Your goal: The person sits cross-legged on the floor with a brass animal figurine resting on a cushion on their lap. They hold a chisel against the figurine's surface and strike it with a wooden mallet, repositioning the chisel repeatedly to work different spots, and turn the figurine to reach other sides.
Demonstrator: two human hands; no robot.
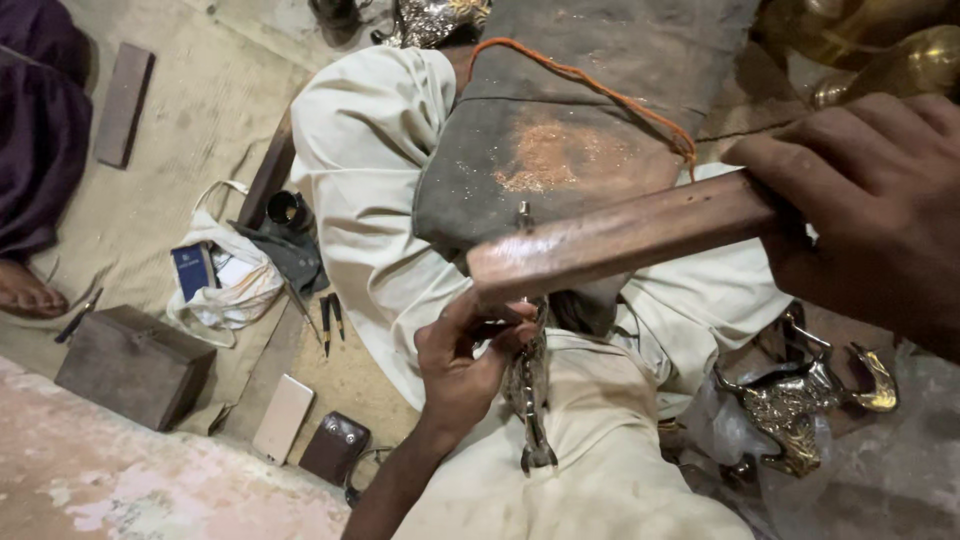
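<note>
Close to the lap, a small ornate metal piece [528,400] is being pinched by the left hand [462,355], the fingers being curled tightly around its upper part while its lower end is hanging free over the cream-coloured cloth of the trousers [600,470]. Above it, a long brown wooden bar [620,238] is being gripped at its far end by the right hand [870,200], the fingers being wrapped fully around the wood. The near end of the bar is being held just above the left hand and the metal piece; whether it is touching the piece cannot be told. Behind the bar, a grey worn pad [560,150] dusted with orange-brown filings is being rested across the knees, and an orange cord [590,85] is being trailed across its top.

To the right, on the ground, shiny cast brass figures [800,395] are being kept in a heap near the knee. To the left, on the floor, a white cloth bag [225,285] with a dark blue booklet [192,270], a small wooden box [130,365], a pale phone [283,417] and a dark brown wallet [335,447] are lying well apart from the hands. Another person's foot [25,290] is being shown at the left edge.
</note>
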